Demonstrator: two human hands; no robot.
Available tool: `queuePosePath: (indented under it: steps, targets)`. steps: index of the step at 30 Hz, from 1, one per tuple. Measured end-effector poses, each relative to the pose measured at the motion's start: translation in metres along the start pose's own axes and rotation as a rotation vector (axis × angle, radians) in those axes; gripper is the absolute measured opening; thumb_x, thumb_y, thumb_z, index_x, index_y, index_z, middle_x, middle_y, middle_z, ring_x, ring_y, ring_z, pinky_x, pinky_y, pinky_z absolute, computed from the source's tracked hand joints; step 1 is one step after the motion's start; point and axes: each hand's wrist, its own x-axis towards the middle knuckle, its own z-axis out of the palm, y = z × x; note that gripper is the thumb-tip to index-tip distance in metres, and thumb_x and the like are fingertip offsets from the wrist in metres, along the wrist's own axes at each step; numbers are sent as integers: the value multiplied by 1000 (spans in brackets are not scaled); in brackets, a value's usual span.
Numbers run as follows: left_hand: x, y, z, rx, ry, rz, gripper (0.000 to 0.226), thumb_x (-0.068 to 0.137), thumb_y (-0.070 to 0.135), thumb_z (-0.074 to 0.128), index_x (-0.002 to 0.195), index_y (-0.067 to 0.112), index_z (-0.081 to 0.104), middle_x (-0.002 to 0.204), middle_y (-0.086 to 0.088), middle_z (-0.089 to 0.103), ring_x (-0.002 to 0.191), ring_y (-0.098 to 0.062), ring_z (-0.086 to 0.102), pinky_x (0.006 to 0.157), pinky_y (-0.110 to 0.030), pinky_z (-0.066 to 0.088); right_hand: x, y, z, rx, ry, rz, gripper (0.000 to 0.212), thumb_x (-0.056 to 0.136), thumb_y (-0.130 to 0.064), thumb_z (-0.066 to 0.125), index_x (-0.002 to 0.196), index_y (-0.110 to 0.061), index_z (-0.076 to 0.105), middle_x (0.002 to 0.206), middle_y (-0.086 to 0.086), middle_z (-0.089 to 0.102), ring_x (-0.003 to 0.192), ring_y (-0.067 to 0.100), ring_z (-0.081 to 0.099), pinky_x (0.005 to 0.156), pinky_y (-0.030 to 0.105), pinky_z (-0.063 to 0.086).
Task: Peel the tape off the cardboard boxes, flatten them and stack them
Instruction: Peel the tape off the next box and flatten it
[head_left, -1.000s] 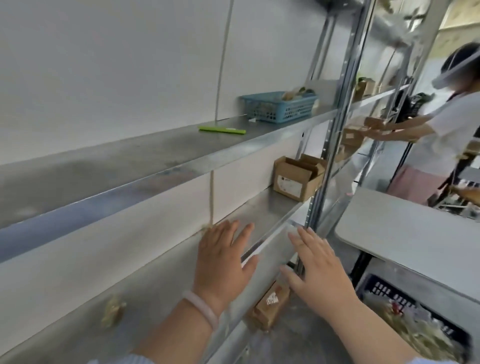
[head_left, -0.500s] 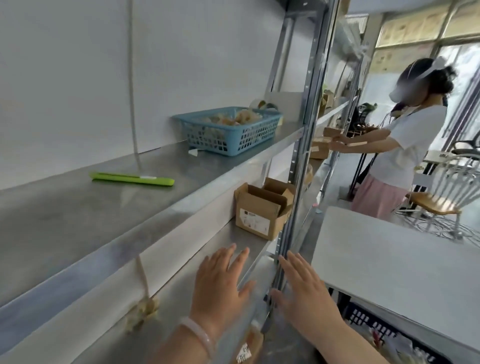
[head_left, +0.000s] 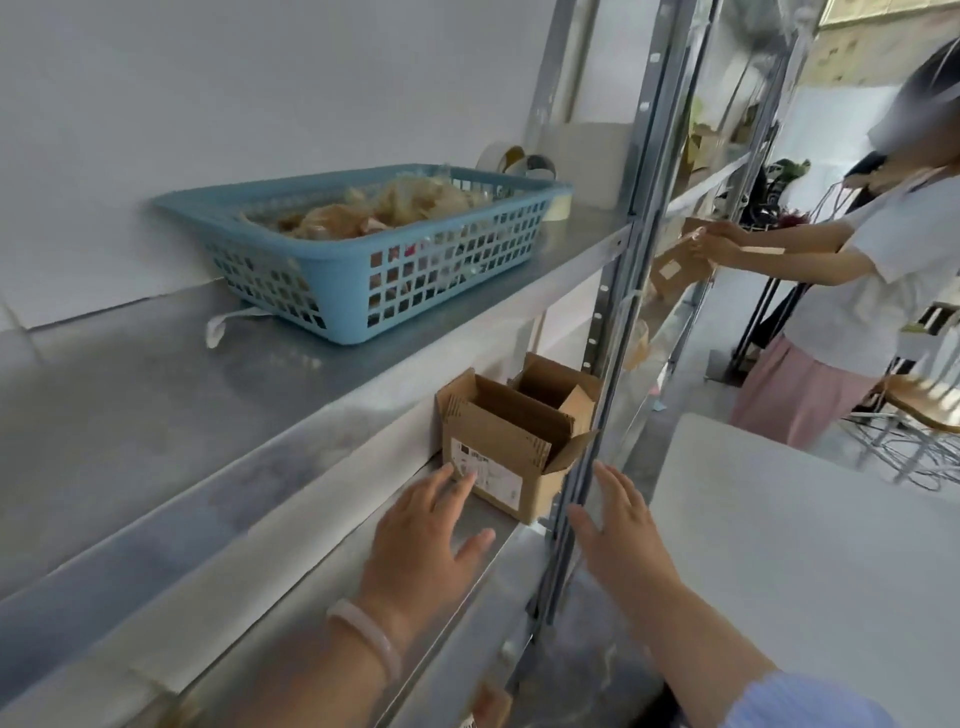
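Down at the near edge, left hand (head_left: 426, 545): reaching over the lower shelf (head_left: 488, 530), palm down, fingers spread, grip released and holding nothing; fingertips are sitting right at the label side of the box, can't tell if they're actually touching it. Pale bracelet (head_left: 366, 636) is riding on the wrist.
Right hand (head_left: 621, 535): hovering just outside the metal upright (head_left: 597, 415), fingers stretched out, grip released too, nothing in it.
Cardboard box (head_left: 506, 441): small one, standing upright on the lower shelf just beside the upright, top flaps standing open, white label facing the camera.
Second box (head_left: 553, 384): sitting right behind the first, also open.
Tabletop (head_left: 805, 545): pale, lying off to the right of the shelving.
Upper shelf (head_left: 156, 395): carrying a blue basket (head_left: 415, 280) that's looking full of crumpled brownish tape; a loose white strip (head_left: 223, 325) is curling out at its near corner.
Tape rolls (head_left: 519, 161): standing behind the basket against the wall.
Far right, other person (head_left: 852, 270): standing at the next shelving bay, both hands holding another cardboard box (head_left: 675, 265).
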Motion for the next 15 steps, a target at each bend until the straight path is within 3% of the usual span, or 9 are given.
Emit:
queuePosePath:
  steps: [4, 9, 11, 12, 13, 15]
  targets:
    - [36, 26, 25, -69, -53, -87, 67, 93, 58, 41, 151, 37, 14, 159, 8, 14, 145, -11, 10, 116, -29, 17, 59, 15, -16, 173, 6, 5, 47, 103, -33, 40, 149, -31, 30, 158, -1, 27, 143, 22, 29, 116, 40, 28]
    - [75, 48, 57, -171, -88, -249, 75, 90, 61, 45, 150, 43, 4, 160, 11, 3, 147, -12, 5, 115, -31, 21, 120, 35, -22, 194, -134, -46, 52, 100, -23, 50, 146, -39, 32, 156, 0, 28, 135, 27, 43, 105, 45, 46]
    - [86, 60, 60, -243, -64, -307, 79, 90, 59, 48, 151, 41, 2, 160, 12, 7, 147, -13, 11, 112, -30, 27, 134, 41, -20, 168, -187, -88, 46, 97, -21, 52, 138, -38, 39, 147, 1, 40, 121, 26, 55, 93, 41, 54]
    - [90, 65, 61, -276, -43, -335, 80, 90, 58, 50, 151, 40, 2, 159, 12, 11, 146, -13, 16, 109, -28, 30, 139, 45, -18, 173, -209, -111, 41, 97, -20, 51, 134, -37, 42, 139, 1, 48, 110, 24, 60, 79, 35, 57]
    - [93, 70, 63, -307, -23, -372, 81, 89, 57, 51, 151, 39, 1, 159, 11, 14, 144, -14, 21, 107, -28, 33, 141, 47, -17, 193, -233, -139, 36, 98, -18, 49, 128, -38, 45, 128, 0, 54, 96, 20, 63, 65, 28, 53]
    - [96, 72, 69, -408, 22, -464, 82, 88, 59, 51, 151, 42, 0, 159, 10, 15, 144, -15, 22, 107, -30, 34, 143, 51, -15, 299, -276, -186, 30, 100, -15, 44, 114, -39, 53, 112, -4, 59, 81, 10, 58, 62, 19, 43]
